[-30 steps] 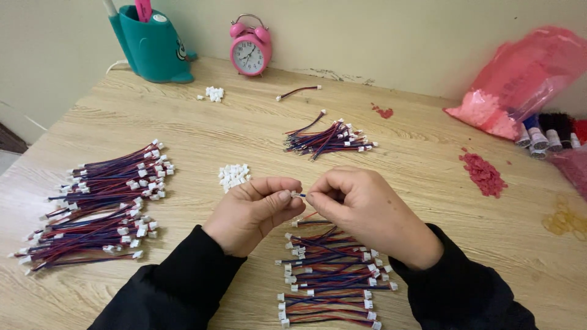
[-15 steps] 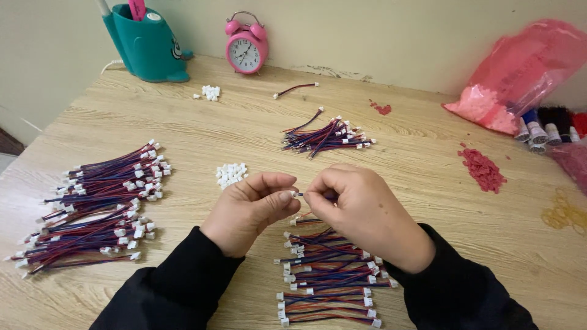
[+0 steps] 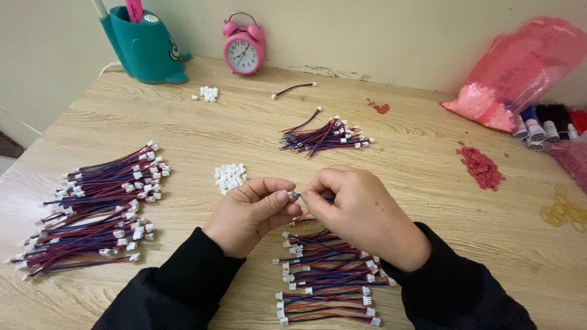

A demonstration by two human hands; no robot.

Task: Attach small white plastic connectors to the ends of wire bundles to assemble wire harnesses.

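Note:
My left hand (image 3: 252, 214) and my right hand (image 3: 361, 211) meet above the wooden table (image 3: 183, 131), fingertips almost touching. Between them I pinch a short red-and-blue wire lead (image 3: 296, 195), of which only the tip shows. Whether a white connector sits in my left fingertips is hidden. Just below my hands lies a stack of finished leads with white connectors (image 3: 327, 281). A small heap of loose white connectors (image 3: 230, 176) rests just left of my left hand.
A large bundle of leads (image 3: 98, 208) lies at the left, a smaller one (image 3: 324, 135) in the middle. Further back are a teal pen holder (image 3: 145, 46), a pink alarm clock (image 3: 244, 47), more white connectors (image 3: 209, 93), a pink bag (image 3: 520, 70) and red bits (image 3: 481, 166).
Both hands stay together in nearly the same spot; the fingers shift slightly around the wire tip. The piles on the table have not moved.

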